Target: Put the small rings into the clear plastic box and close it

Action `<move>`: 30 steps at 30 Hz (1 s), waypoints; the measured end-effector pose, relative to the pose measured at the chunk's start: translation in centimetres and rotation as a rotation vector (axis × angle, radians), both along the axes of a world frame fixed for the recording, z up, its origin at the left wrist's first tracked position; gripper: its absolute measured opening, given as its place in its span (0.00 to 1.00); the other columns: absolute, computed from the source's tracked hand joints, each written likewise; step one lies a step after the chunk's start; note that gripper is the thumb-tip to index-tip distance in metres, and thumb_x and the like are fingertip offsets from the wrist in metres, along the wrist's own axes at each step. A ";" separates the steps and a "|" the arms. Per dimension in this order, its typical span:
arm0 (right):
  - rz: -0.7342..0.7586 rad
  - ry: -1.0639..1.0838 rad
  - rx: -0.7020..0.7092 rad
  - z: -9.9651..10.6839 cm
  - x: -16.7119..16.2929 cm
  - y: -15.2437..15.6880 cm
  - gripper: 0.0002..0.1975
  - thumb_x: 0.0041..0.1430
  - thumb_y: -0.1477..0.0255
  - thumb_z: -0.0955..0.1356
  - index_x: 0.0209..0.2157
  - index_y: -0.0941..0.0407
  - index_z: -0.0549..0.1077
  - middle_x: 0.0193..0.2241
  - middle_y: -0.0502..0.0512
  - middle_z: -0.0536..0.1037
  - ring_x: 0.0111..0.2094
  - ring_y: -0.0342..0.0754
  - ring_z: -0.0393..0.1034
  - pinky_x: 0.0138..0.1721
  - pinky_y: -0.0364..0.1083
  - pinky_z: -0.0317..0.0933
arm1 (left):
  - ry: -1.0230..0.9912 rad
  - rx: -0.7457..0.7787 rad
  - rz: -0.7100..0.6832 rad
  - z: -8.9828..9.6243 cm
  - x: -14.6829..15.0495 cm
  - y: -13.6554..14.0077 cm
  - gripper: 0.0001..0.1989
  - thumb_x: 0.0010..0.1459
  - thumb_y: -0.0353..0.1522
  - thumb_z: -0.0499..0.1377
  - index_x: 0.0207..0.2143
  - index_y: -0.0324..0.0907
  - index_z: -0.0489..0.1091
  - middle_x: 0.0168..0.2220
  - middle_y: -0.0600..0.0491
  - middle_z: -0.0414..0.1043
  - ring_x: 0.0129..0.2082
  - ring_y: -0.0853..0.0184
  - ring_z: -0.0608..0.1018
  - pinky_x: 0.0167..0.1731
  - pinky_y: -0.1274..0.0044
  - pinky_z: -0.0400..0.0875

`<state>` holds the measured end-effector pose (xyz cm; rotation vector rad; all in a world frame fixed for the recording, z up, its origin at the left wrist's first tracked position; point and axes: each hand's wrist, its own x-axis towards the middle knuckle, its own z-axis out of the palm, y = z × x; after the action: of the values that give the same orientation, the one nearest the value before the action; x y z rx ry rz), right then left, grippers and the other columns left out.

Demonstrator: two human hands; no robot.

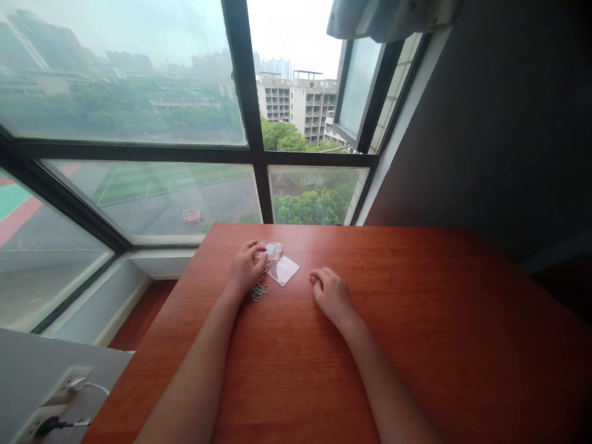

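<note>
My left hand point(246, 268) rests on the reddish wooden table point(416, 320), its fingers touching a small clear plastic piece point(272, 249). A second clear plastic square point(283, 270) lies flat just right of that hand. A few small metal rings point(259, 291) lie by the left wrist. My right hand point(330, 295) lies on the table right of the plastic square, fingers curled loosely, holding nothing.
A large window with dark frames point(252, 154) stands behind the table's far edge. A dark wall point(499, 123) rises on the right. At the lower left, a white power strip with a plugged cable point(55, 407) sits on a grey surface.
</note>
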<state>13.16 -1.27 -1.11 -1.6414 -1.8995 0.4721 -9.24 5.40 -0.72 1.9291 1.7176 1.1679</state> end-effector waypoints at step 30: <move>-0.295 -0.219 -0.047 -0.1 4.3 1.2 0.11 0.57 0.75 0.63 0.38 0.53 0.75 0.36 0.56 0.73 0.39 0.48 0.66 0.35 0.43 0.55 | 0.180 -0.170 -0.550 2.9 4.5 -3.0 0.12 0.58 0.35 0.54 0.39 0.40 0.73 0.38 0.48 0.72 0.37 0.65 0.75 0.39 0.77 0.69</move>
<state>17.44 -0.02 -1.26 -2.0347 -1.7627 0.2241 -4.73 2.44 2.14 2.2425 1.1854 0.6436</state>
